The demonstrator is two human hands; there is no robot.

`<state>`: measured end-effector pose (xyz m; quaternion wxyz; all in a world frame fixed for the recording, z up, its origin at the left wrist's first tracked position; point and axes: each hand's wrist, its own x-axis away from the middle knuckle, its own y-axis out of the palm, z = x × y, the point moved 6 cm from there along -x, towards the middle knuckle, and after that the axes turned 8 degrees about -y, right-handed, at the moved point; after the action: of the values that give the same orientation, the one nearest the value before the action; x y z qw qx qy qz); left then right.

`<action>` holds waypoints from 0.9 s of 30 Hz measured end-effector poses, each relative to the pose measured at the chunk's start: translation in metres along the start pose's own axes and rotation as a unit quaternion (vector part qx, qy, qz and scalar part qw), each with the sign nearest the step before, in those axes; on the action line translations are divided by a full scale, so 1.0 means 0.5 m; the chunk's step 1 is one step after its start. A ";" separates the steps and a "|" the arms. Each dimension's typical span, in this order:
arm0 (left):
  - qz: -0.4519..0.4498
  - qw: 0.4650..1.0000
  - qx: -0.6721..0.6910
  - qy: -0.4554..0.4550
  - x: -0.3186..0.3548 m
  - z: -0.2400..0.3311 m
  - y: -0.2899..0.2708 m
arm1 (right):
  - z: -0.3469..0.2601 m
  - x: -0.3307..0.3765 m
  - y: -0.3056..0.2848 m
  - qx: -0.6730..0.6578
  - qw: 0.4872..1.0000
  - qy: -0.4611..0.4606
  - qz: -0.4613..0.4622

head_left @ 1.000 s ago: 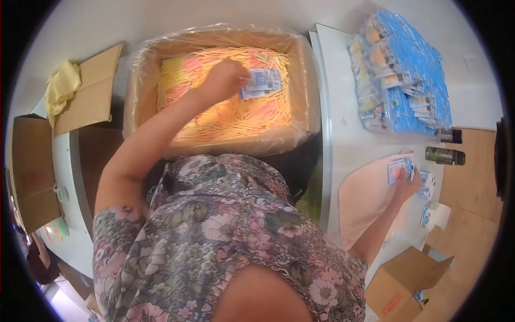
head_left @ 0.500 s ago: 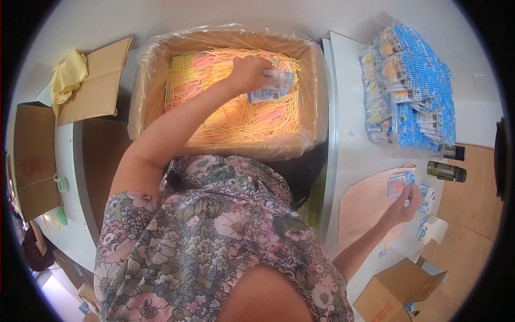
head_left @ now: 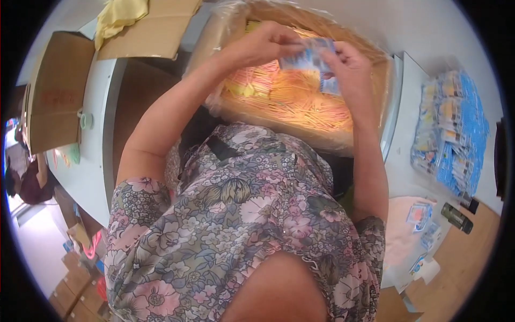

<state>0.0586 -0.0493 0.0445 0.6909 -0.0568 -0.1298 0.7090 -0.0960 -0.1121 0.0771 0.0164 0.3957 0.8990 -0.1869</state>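
Over a cardboard box lined with clear plastic [head_left: 378,86], both hands meet at a small clear and blue printed packet [head_left: 296,58]. The fingers of my left hand [head_left: 263,45] are closed on its left side, blurred by motion. My right hand [head_left: 352,70] pinches at its right side. Below the right fingers hangs another blue-edged packet [head_left: 329,85]; whether it is separate or joined cannot be made out. Thin pink, orange and yellow sticks [head_left: 298,104] lie loose in the box beneath the hands.
At the right stands a stack of blue-edged packets [head_left: 464,129]. Near it are a dark green bottle [head_left: 457,219] and a pink cloth [head_left: 399,225] with several packets [head_left: 421,214]. A cardboard box [head_left: 59,96], cardboard flap [head_left: 155,35] and yellow cloth [head_left: 120,21] are at the left.
My right hand has moved from the pink cloth to the box, beside my left hand. A packet remains on the cloth. The head view has shifted, so the box appears higher and further right.
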 end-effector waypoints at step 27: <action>0.239 0.953 0.172 0.071 0.073 -0.094 -0.133 | 0.101 0.011 0.336 0.528 0.703 -0.214 -0.425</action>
<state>0.1337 -0.0074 0.0205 0.5083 -0.0169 0.0609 0.8588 0.0152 -0.0222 -0.0251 -0.0846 -0.1356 0.6980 -0.6980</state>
